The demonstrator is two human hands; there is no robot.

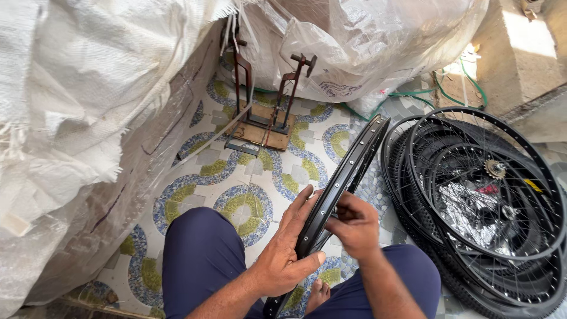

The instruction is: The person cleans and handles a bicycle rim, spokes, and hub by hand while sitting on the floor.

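The person is sitting low over the patterned tile floor [248,177], knees apart in dark blue trousers [201,254], and is holding a bare black metal bicycle rim [348,168] on edge between them, slanting from near to far right. The left hand [286,251] is cupping the rim's outer side, fingers spread flat along it, thumb hooked under. The right hand [353,223] is pinching at the rim's inner face, fingertips pressed together; whether anything small sits between them, I cannot tell. It looks like work at a spoke hole, calling for a steady rim. A stack of spoked black wheels [490,207] is lying at right, a rusty metal stand [266,118] far off, white woven sacks [77,118] crowding left
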